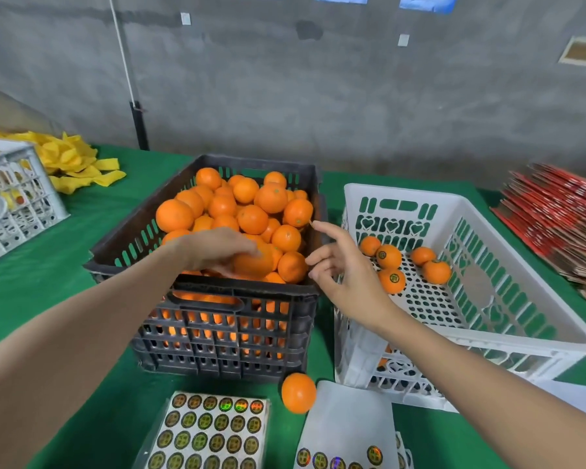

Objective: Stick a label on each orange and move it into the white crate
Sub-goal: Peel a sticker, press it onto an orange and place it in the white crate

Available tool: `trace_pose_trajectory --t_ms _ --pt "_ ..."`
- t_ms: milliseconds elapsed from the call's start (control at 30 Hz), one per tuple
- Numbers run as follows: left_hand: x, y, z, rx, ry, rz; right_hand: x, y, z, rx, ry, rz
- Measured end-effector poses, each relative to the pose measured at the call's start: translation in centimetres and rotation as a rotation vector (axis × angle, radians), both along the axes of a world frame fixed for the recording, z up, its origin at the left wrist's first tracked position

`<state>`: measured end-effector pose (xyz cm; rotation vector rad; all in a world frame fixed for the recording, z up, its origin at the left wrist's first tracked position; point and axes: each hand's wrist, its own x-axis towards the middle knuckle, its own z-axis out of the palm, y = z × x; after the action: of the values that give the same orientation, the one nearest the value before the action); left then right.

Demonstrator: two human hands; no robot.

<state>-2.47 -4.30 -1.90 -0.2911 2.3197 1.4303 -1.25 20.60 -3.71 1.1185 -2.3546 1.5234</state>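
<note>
A black crate [203, 288] heaped with oranges stands in the middle of the green table. My left hand [217, 248] reaches into its near side and is closed over one orange [256, 264]. My right hand [339, 279] hovers between the two crates with fingers spread; a tiny dark speck, maybe a label, sits on its index fingertip. The white crate [460, 336] to the right holds several oranges, two of them [389, 257] showing round labels. A loose orange [298, 392] lies in front of the black crate. A sheet of round labels [214, 431] lies at the near edge.
A second, mostly peeled label sheet [349, 421] lies near the white crate's front corner. A grey-white crate [17, 198] and yellow foam nets [71, 164] sit at the far left. Red flat cartons [555, 214] are stacked at the far right. A concrete wall rises behind the table.
</note>
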Motion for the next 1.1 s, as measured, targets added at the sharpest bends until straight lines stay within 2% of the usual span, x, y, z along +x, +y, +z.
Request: trace_pose_trajectory --t_ms 33,100,267,367,533,633,767,900,1100 --pt "0.5 0.6 0.7 0.245 0.013 0.092 0.0 0.1 0.3 -0.032 -0.047 0.002" --pt "1.5 1.7 1.9 0.510 0.068 0.146 0.1 0.4 0.9 -0.107 -0.113 -0.002" --pt "3.9 6.2 4.5 0.744 0.197 0.063 1.7 1.8 3.2 -0.256 -0.078 -0.008" --pt "5.3 9.2 4.8 0.770 0.200 0.054 3.0 3.3 4.0 -0.291 -0.095 0.017" --pt "7.4 13.1 3.4 0.804 0.036 -0.026 4.5 5.9 3.5 -0.274 -0.118 -0.053" --pt "8.1 14.3 2.2 0.915 0.099 -0.096 5.2 7.2 2.9 -0.241 -0.197 -0.093" --pt "8.7 15.7 0.8 0.995 0.065 0.072 5.8 9.2 3.3 -0.327 -0.287 -0.129" --pt "9.2 16.8 0.2 1.018 -0.011 0.093 6.4 10.0 3.2 -0.346 -0.529 -0.088" --pt "9.9 18.7 -0.3 1.025 -0.048 0.111 7.2 10.0 3.1 -0.221 -0.439 -0.162"
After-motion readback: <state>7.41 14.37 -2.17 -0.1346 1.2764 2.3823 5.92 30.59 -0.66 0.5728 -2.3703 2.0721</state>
